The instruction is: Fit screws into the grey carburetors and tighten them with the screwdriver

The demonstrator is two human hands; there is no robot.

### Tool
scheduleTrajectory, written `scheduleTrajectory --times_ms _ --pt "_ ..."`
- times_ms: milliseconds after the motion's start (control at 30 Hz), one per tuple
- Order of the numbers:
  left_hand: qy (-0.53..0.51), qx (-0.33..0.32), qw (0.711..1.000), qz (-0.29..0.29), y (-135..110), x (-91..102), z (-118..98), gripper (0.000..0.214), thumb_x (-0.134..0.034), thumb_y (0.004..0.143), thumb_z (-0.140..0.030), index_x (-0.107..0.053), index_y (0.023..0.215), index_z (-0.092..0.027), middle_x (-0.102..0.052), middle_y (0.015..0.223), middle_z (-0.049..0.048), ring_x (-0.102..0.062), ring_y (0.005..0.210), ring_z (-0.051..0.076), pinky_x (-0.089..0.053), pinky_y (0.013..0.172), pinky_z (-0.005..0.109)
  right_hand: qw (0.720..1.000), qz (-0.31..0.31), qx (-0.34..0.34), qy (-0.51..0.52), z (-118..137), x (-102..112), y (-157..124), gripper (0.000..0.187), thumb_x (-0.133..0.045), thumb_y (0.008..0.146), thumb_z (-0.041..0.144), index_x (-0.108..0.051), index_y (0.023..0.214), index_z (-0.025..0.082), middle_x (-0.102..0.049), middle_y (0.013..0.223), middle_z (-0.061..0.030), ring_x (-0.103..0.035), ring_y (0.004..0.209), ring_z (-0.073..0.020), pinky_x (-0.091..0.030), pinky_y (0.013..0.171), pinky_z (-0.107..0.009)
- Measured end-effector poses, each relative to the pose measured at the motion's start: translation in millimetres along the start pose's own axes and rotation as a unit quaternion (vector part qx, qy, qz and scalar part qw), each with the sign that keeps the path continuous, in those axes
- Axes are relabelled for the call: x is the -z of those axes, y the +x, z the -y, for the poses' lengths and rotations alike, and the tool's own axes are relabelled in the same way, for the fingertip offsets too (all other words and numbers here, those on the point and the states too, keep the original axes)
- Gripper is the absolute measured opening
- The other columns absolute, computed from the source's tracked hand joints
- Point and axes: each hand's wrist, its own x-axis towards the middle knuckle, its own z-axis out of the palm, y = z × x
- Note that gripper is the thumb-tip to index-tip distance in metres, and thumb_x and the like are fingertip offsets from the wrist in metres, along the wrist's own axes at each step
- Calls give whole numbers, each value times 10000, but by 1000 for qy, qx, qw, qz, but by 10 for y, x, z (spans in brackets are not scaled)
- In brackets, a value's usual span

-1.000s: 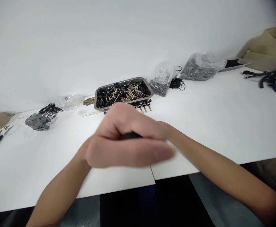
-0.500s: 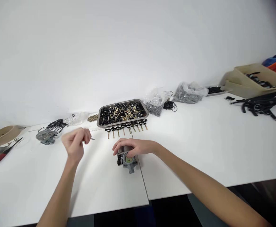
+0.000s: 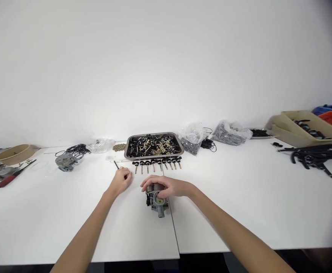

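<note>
My right hand point(image 3: 166, 187) is wrapped over the top of a small grey metal carburetor point(image 3: 156, 200) standing on the white table point(image 3: 240, 201). To its left, my left hand point(image 3: 121, 181) is closed in a pinch on a thin dark pin point(image 3: 116, 164) that sticks up and away from my fingers. Just beyond both hands lies a row of black-headed brass screws point(image 3: 157, 164). Behind that row stands a metal tray point(image 3: 154, 145) full of black and brass parts.
A second grey carburetor point(image 3: 65, 162) and black rings point(image 3: 75, 150) lie at the left, with a red-handled tool point(image 3: 8, 179) and a tan bowl point(image 3: 14, 154). Plastic bags of parts point(image 3: 193, 139) sit right of the tray. Black straps point(image 3: 313, 156) and bins point(image 3: 302, 127) are far right.
The view has risen and steadied. My left hand has come down from mid-air to the table near the screw row, still pinching the pin. My right hand stays on the carburetor.
</note>
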Motion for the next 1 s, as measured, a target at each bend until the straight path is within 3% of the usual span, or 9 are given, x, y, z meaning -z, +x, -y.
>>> scheduleTrajectory --times_ms 133,267,433,600,833,1000 --pt "-4 8 1000 -7 -1 -35 67 345 -370 811 -289 -294 494 -177 -357 493 -10 -359 541 120 -295 609 279 997 -47 -16 -55 137 -31 -20 410 -606 814 358 -561 1202 232 -447 1283 -63 -437 1143 -203 -364 968 -350" --pt "-5 15 1000 -8 8 -26 98 351 -361 817 -293 -288 495 -173 -349 487 -13 -346 528 113 -273 588 276 977 -110 -39 -177 372 -237 -81 542 -698 722 498 -528 1179 262 -389 1295 -59 -399 1168 -229 -426 910 -347" --pt "-8 21 1000 -4 28 -36 120 346 -365 813 -297 -234 516 -176 -297 497 -21 -286 526 106 -236 575 280 897 -166 -30 -410 467 -596 -162 381 -722 688 287 -526 999 186 -460 1078 -77 -424 1039 -246 -432 885 -394" --pt "-9 30 1000 0 25 -36 122 342 -364 811 -307 -226 525 -180 -288 491 -19 -281 525 108 -215 569 288 850 -190 -57 -488 440 -672 -225 281 -618 772 144 -493 1023 162 -462 1049 -87 -475 961 -223 -469 827 -374" --pt "-6 35 999 0 22 -42 133 347 -371 812 -318 -245 523 -174 -308 496 -19 -301 528 108 -223 571 273 843 -175 -100 -499 478 -647 -232 345 -675 788 223 -497 1081 183 -476 1081 -68 -530 911 -206 -485 751 -325" --pt "-3 32 999 0 36 -59 152 350 -369 812 -345 -276 521 -174 -360 498 -11 -327 532 113 -225 568 269 856 -134 -109 -487 523 -599 -236 212 -656 818 257 -532 958 158 -502 1013 -45 -534 760 -148 -426 598 -255"
